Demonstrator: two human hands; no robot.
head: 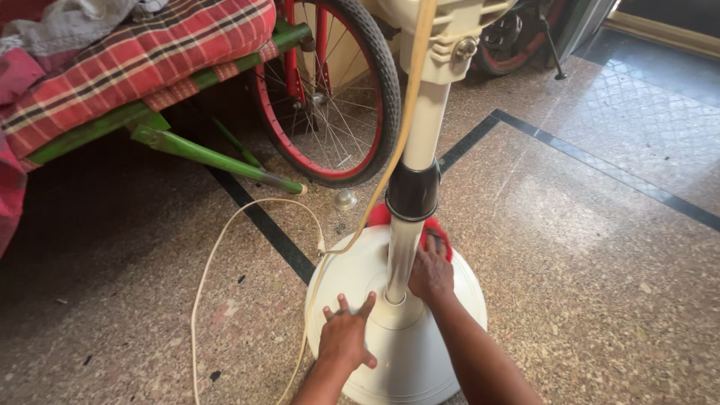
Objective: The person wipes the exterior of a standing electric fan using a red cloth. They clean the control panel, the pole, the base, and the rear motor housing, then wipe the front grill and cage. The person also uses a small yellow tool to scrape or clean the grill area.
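With the left hand (345, 336) spread flat on the round white fan base (401, 360) and the right hand (430, 271) pressing what looks like a red cloth (439, 232) behind the pole (403, 255), a hard shove could tip the stand or snag the loose cord (225, 240).

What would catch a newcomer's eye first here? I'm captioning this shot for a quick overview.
Centre frame, a cream pedestal fan stand rises from its round base; the left hand lies flat on the base while the right hand presses a red cloth behind the pole. Behind it stands a red-rimmed bicycle wheel, with a green cot frame under a red plaid blanket at upper left.
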